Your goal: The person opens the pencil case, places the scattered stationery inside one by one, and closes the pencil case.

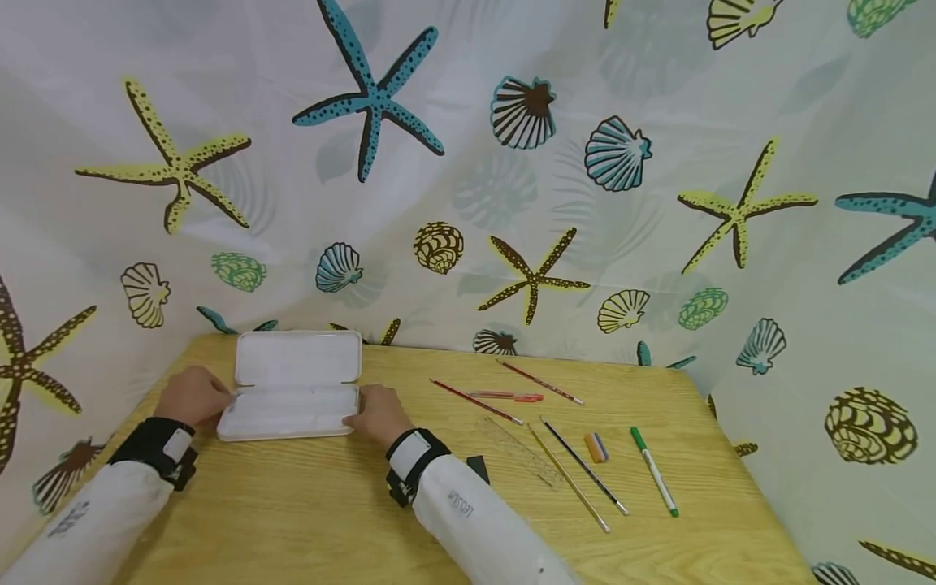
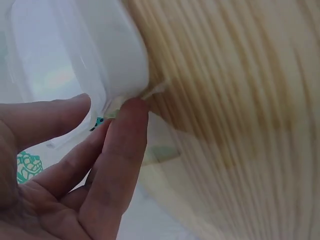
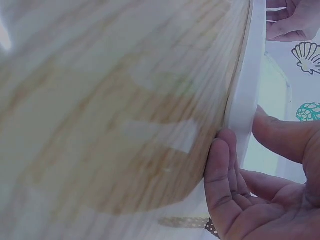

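A white plastic pencil case [image 1: 291, 413] lies opened near the back left of the table, its lid [image 1: 298, 357] tipped back toward the curtain. Its shallow trays look bare inside. My left hand [image 1: 193, 396] holds the left end; in the left wrist view the thumb is at the rim and the fingertips [image 2: 134, 112] are at the outer corner. At the right end my right hand [image 1: 382, 414] grips the case, thumb [image 3: 277, 132] over the rim and curled fingers against the outer side wall, low by the tabletop.
Right of the case lie red pencils [image 1: 475, 400], a red pen [image 1: 504, 396], a clear ruler [image 1: 521, 452], a yellow pencil [image 1: 570, 478], a dark pencil [image 1: 585, 465], an orange-and-blue eraser [image 1: 595, 448] and a green-capped marker [image 1: 654, 471]. A black block [image 1: 478, 469] sits beside the right forearm. A patterned curtain [image 1: 453, 187] hangs behind.
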{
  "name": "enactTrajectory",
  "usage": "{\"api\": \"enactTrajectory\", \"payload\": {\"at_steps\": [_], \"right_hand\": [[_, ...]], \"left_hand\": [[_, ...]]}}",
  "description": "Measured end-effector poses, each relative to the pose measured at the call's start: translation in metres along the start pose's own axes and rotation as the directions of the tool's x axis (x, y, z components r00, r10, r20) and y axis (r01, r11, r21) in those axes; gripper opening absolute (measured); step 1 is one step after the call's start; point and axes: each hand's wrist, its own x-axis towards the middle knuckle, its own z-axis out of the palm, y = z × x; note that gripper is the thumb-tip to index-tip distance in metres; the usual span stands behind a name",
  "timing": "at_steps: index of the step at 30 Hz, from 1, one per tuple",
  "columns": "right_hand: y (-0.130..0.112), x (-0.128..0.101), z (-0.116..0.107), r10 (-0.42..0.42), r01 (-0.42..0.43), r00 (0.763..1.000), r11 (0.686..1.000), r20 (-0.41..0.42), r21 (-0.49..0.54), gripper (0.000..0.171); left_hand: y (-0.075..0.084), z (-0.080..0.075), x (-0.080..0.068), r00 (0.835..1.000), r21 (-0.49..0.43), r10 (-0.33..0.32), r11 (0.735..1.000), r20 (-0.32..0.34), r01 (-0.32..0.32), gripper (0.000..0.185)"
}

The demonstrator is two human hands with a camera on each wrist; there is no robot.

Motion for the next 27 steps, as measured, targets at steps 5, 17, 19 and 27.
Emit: {"api": "enactTrajectory", "payload": {"at_steps": [5, 17, 19, 27], "right_hand": [[0.001, 0.000, 0.001, 0.006, -0.006, 1.000, 1.000, -0.002, 0.000, 0.043], [0.006, -0.002, -0.008, -0.033, 0.033, 0.999, 0.998, -0.004, 0.051, 0.038], [0.007, -0.003, -0.015, -0.055, 0.058, 0.998, 0.995, -0.034, 0.083, 0.041], [-0.013, -0.026, -0.093, -0.165, 0.190, 0.970, 0.973, -0.178, 0.131, 0.024]], "left_hand": [[0.003, 0.004, 0.000, 0.998, -0.015, -0.058, 0.998, 0.023, 0.059, 0.025], [0.007, 0.011, -0.002, 0.998, -0.031, -0.064, 0.997, -0.004, 0.064, 0.018], [0.007, 0.012, -0.001, 0.998, -0.029, -0.066, 0.997, -0.001, 0.066, 0.018], [0.005, 0.010, -0.002, 0.999, -0.005, -0.039, 0.999, -0.021, 0.039, 0.014]]}}
